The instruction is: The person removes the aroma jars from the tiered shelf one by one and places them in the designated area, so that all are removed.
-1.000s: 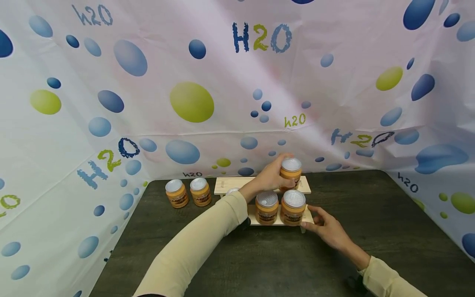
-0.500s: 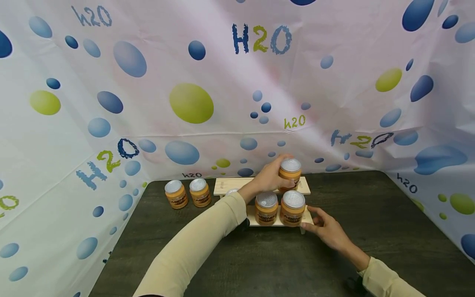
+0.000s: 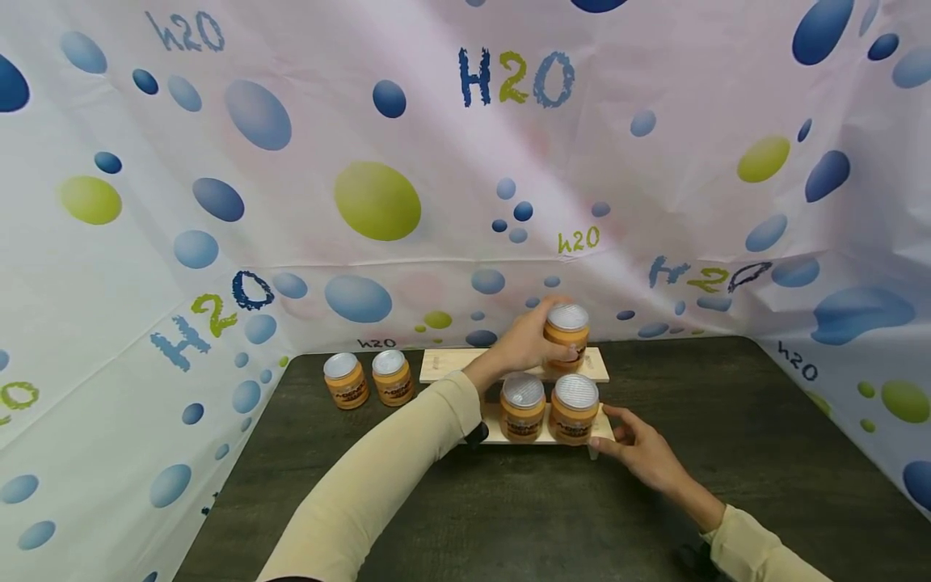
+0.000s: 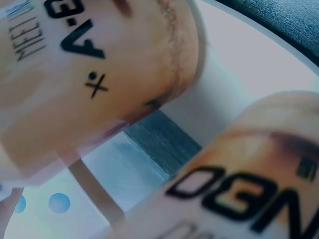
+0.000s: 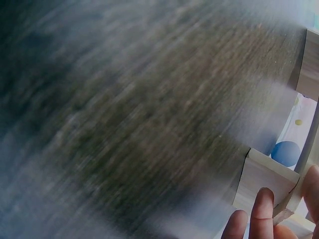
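Note:
My left hand (image 3: 525,343) grips an orange jar (image 3: 566,338) with a silver lid from its left side, over the right part of the rear wooden shelf (image 3: 454,364). Whether the jar touches that board, I cannot tell. Two similar jars, one (image 3: 522,408) beside the other (image 3: 575,410), stand upright on the lower front shelf (image 3: 602,428). My right hand (image 3: 647,454) holds that shelf's right end between thumb and fingers. In the right wrist view, fingertips (image 5: 262,211) lie by the wooden end piece (image 5: 266,181). Close jars (image 4: 89,84) fill the left wrist view.
Two more orange jars (image 3: 345,381) (image 3: 393,378) stand on the dark table (image 3: 524,517), left of the rack. A printed sheet (image 3: 465,162) with blue and green spots rises behind and along both sides.
My left hand has moved slightly up and left with the gripped jar. A lid seen earlier near the left wrist is now hidden. My right hand keeps its hold on the shelf end.

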The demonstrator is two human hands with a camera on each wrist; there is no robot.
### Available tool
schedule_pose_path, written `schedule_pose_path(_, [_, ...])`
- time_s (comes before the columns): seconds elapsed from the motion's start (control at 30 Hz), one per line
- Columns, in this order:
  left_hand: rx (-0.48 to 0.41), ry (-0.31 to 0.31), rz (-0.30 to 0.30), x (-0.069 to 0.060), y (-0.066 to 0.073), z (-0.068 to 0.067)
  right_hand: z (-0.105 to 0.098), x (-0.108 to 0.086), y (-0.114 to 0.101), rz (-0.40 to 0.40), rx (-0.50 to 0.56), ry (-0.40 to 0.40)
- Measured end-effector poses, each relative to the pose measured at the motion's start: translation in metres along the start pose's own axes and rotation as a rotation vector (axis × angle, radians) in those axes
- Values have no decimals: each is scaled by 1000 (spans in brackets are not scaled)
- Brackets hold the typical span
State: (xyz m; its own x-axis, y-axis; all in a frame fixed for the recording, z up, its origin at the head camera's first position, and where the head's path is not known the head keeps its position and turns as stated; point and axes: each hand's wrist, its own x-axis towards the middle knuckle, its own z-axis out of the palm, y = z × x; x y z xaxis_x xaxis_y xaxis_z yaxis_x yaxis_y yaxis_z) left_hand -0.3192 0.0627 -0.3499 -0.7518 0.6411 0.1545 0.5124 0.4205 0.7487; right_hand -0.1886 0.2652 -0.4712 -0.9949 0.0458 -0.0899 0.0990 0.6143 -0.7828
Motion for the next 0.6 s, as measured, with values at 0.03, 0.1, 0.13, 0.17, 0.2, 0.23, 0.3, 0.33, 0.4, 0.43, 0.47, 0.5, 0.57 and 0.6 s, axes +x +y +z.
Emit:
schedule_pose_path(0.03, [1, 0, 4, 0, 1, -1, 0, 0, 0, 0, -2, 0])
schedule_pose_path(0.1, [8, 1, 13, -1, 1, -3, 0, 0, -1, -2, -5, -1])
schedule_pose_path(0.13, [8, 0, 18, -1, 1, -4, 0, 0, -1, 0, -5, -2])
schedule_pose_path(0.17, [8, -1, 22, -1, 1, -5, 0, 0, -1, 0, -3, -4])
schedule_pose_path(0.2, [5, -4, 26, -2, 1, -6, 0, 0, -1, 1, -2, -4])
schedule_pose_path(0.23, [4, -5, 27, -2, 1, -6, 0, 0, -1, 1, 0, -6])
schedule_pose_path(0.3, [5, -7, 30, -3, 1, -8, 0, 0, -1, 0, 3, -7])
schedule_pose_path(0.33, [5, -8, 32, -4, 2, -8, -1, -1, -1, 0, 4, -8])
schedule_pose_path(0.4, [-1, -10, 34, -5, 1, -10, -1, -1, 0, -2, 7, -9])
schedule_pose_path(0.43, [-1, -8, 35, -5, 1, -10, -1, -1, 0, -3, 8, -10])
schedule_pose_path(0.47, [-3, -7, 37, -6, 1, -11, -1, -1, 0, -3, 10, -11])
schedule_pose_path(0.5, [-3, -5, 37, -6, 1, -12, -1, -1, 0, -5, 10, -11])
schedule_pose_path(0.57, [-9, -1, 37, -7, 1, -14, -1, 0, 0, -5, 14, -12])
schedule_pose_path(0.6, [-7, 2, 36, -7, 1, -15, -1, 0, 0, -8, 15, -13])
